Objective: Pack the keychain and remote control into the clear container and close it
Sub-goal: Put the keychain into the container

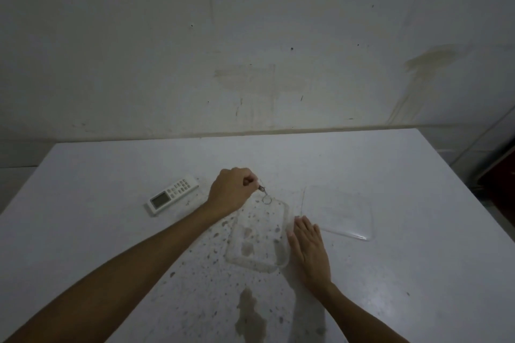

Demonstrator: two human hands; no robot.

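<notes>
Clear plastic is what we are working with: the open container [257, 234] lies near the middle of the counter [390, 273], its long axis running from the near edge toward the far edge, tilted a little to the right at its far end. Our left hand [231, 192] is closed in a pinch on the top of the keychain [264, 194], whose ring hangs just over the container's far end, at or just above the rim; we cannot tell whether it touches. So the drop point lies straight below and slightly toward us from the pinch, and we judge that a short lowering along the container's length will put the keychain inside.

Our right hand [308, 245] lies flat, fingers together, palm down on the counter against the container's right wall, seemingly steadying it.

White and long, the remote control [173, 194] rests toward the left edge of the counter, just left of our left hand and well apart from the right one, its long axis slanting from near-left to far-right. Our left hand is clearly the nearer for fetching it. The lid [338, 211] lies flat to the right of the container, just beyond our right fingertips, so the right hand is better placed for closing.
</notes>
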